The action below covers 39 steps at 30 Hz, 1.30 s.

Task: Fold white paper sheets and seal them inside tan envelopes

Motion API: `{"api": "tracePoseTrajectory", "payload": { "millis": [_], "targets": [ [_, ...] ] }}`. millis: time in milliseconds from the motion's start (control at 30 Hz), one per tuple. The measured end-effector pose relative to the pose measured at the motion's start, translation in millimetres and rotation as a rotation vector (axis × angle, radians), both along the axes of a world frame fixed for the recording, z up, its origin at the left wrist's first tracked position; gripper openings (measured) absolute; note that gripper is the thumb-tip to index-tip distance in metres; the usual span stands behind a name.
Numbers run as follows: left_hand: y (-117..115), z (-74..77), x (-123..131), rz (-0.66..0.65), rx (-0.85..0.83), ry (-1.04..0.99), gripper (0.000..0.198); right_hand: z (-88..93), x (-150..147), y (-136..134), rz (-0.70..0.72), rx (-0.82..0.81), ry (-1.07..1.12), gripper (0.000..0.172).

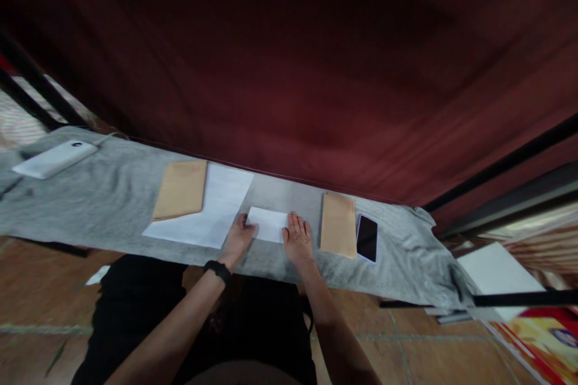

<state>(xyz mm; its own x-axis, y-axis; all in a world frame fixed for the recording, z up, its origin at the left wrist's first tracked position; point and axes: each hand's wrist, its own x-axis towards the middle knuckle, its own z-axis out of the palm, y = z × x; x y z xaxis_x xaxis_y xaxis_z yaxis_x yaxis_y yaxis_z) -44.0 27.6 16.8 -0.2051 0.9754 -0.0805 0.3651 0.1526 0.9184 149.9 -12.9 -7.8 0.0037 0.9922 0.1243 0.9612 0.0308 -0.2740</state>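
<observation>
A small white folded paper (268, 224) lies on the grey cloth in front of me. At its left end my left hand (238, 237) is closed, with the thumb and fingers pinching the edge. My right hand (298, 239) rests flat at the paper's right end, fingers stretched out and pointing away from me. Left of my hands, a large white sheet (221, 201) is spread on the cloth, partly covered by a stack of brown envelopes (180, 189). More brown envelopes (338, 225) lie to the right of my right hand.
A smartphone (367, 238) lies beside the right-hand envelopes. At the far left sits a white device (56, 159) with a cable. The narrow bench is covered by grey cloth (103, 204), and a dark red curtain (289, 90) hangs behind it. Black metal bars (506, 162) flank both ends.
</observation>
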Motion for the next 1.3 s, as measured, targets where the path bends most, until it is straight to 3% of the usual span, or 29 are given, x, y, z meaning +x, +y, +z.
{"api": "tracePoseTrajectory", "payload": {
  "millis": [167, 300, 400, 467, 600, 700, 767, 833, 933, 1033, 1133, 1233, 1300],
  "targets": [
    [-9.9, 10.8, 5.9, 0.085, 0.010, -0.293, 0.048, 11.8, -5.1, -11.9, 0.085, 0.106, 0.113, 0.057],
    [-18.0, 41.4, 16.2, 0.061, 0.063, -0.493, 0.050, 27.7, -22.0, -22.7, 0.220, 0.146, 0.355, 0.069],
    [-22.7, 66.3, 22.9, -0.050, 0.068, -0.536, 0.054, 39.1, -35.7, -19.9, 0.071, 0.150, 0.724, 0.048],
    [-26.2, 74.9, 24.9, -0.056, 0.049, -0.604, 0.055, 46.0, -42.9, -13.9, -0.067, 0.153, 1.077, 0.039],
    [-35.5, 64.6, 24.5, 0.015, -0.119, -0.610, 0.056, 53.1, -55.6, -5.5, -0.221, 0.121, 1.789, 0.040],
    [-41.2, 43.1, 24.2, -0.044, -0.204, -0.655, 0.060, 45.3, -61.7, -8.3, -0.251, 0.076, 1.989, 0.039],
    [-40.1, 30.0, 21.7, -0.041, -0.187, -0.652, 0.064, 33.0, -59.3, -12.6, -0.301, 0.049, 1.944, 0.037],
    [-33.9, 20.8, 14.7, -0.053, -0.138, -0.524, 0.070, 17.8, -50.0, -16.8, -0.345, 0.015, 1.801, 0.038],
    [-18.4, 13.6, -3.5, -0.144, -0.085, -0.303, 0.075, -1.7, -28.0, -22.2, -0.384, 0.000, 1.465, 0.050],
    [-3.8, 9.1, -20.9, -0.265, -0.021, -0.086, 0.074, -8.4, -10.8, -28.0, -0.392, 0.139, 1.030, 0.059],
    [7.2, 3.7, -27.7, -0.384, 0.014, 0.106, 0.075, -1.6, -8.4, -30.8, -0.222, 0.255, 0.629, 0.053],
    [14.7, 0.1, -26.3, -0.445, 0.036, 0.236, 0.073, 8.0, -17.5, -25.8, 0.049, 0.168, 0.331, 0.047],
    [16.0, 1.0, -24.5, -0.434, 0.059, 0.339, 0.069, 10.4, -25.1, -20.0, 0.155, 0.104, 0.168, 0.045]
  ]
}}
